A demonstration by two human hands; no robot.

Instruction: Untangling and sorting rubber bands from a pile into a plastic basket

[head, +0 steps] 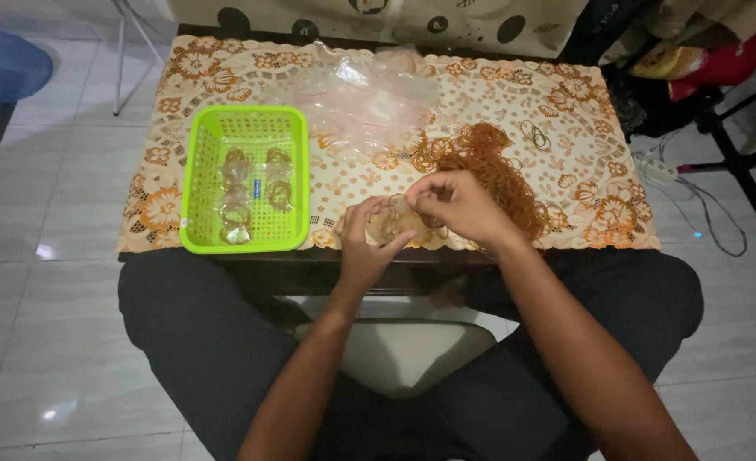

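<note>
**Two hands close on a small clear bag at the near edge of the bench**

The person sits at a low bench (224,266) covered by a lace-patterned cloth (566,128) in cream and orange. Both hands meet at the near edge of the bench, just in front of the person's lap.

The left hand (361,243) has its grip closed around a small clear bag (388,224) that holds a few brownish rubber bands; fingers curl up along its left side. The right hand (459,205) comes in from above, its fingertips pinched together at the bag's top edge, so this grip is closed on the bag as well. Whether a band sits between those fingertips cannot be told, as the fingers hide it.

Just beyond the right hand, touching its far side, lies a loose pile of orange-brown rubber bands (489,162) spread on the cloth. A few stray bands (533,134) lie a little apart, further right.

Behind the hands, near the middle of the bench, sits a heap of empty clear plastic bags (365,102), crumpled and overlapping.

To the left stands a bright green plastic basket (199,171) with a perforated floor. Inside it lie several small filled bags (254,188), each showing bands through the clear plastic.

The floor around the bench is pale tile (53,324).
</note>
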